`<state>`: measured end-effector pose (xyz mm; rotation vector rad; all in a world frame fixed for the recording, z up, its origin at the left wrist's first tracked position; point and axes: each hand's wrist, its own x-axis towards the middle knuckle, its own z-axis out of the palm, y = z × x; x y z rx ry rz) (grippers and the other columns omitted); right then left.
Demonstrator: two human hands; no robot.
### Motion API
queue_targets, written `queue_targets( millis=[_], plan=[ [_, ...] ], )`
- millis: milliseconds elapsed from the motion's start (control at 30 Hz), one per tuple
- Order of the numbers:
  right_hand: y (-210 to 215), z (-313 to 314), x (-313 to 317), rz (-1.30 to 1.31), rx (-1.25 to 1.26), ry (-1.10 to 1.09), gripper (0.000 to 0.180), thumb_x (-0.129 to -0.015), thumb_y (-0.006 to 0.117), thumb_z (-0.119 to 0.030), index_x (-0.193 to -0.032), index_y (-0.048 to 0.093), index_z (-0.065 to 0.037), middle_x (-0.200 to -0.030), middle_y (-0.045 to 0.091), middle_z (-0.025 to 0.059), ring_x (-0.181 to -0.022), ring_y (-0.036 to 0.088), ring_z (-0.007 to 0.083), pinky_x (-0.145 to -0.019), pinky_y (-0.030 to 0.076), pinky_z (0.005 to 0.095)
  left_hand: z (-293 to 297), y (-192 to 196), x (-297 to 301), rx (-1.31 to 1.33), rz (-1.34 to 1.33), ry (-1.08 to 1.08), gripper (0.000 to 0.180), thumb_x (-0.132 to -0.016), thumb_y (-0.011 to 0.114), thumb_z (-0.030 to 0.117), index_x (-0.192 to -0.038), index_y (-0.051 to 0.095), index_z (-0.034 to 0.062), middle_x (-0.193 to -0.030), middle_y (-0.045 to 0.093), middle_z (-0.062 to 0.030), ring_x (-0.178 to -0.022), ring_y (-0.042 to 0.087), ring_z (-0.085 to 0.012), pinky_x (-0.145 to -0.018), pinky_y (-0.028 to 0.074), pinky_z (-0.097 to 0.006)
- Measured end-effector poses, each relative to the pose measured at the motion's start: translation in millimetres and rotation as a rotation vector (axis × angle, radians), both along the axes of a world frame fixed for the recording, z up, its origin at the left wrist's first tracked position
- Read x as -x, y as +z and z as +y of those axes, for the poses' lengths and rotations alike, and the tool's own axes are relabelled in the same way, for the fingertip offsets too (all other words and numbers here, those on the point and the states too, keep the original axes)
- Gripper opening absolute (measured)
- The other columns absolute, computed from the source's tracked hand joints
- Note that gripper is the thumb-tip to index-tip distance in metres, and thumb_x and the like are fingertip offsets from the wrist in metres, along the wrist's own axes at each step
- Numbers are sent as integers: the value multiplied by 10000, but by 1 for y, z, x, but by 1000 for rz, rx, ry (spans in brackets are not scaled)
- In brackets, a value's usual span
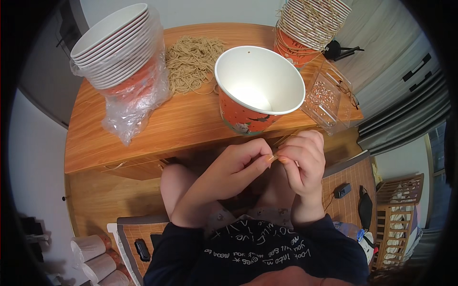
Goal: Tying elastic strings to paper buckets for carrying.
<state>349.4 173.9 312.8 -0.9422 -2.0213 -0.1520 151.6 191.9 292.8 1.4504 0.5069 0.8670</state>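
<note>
My left hand and my right hand meet just in front of the table edge, fingertips pinched together. Between them is a short bit of thin tan cord; most of it is hidden by the fingers. Right beyond the hands stands a large paper bucket, orange and printed outside, white inside, with a small hole near its far rim. A loose heap of the same kind of tan cord lies behind it to the left.
Nested buckets in clear plastic wrap lean at the left. Another stack, draped with cords, stands back right. Near it lie a clear plastic box of small copper-coloured pieces, eyeglasses and a black tripod-like object.
</note>
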Motion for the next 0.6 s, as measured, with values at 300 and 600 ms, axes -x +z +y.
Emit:
queue_targets(
  millis=[300, 600],
  plan=[
    [19, 11, 4, -92, 15, 63, 102, -815, 676, -198, -853, 661, -105, -840, 615, 33, -847, 552, 251, -844, 364, 398, -8, 0, -6, -204, -21, 215, 93, -946, 584, 108, -893, 578, 32, -654, 511, -30, -571, 473, -99, -537, 390, -265],
    [30, 32, -14, -178, -14, -282, 235, -824, 703, -147, -1059, 699, -146, -1081, 672, 14, -1119, 538, 259, -994, 305, 379, 6, -13, -30, -675, 228, 812, 92, -841, 673, 83, -804, 589, 77, -654, 565, -56, -564, 571, -234, -526, 452, -345]
  ],
)
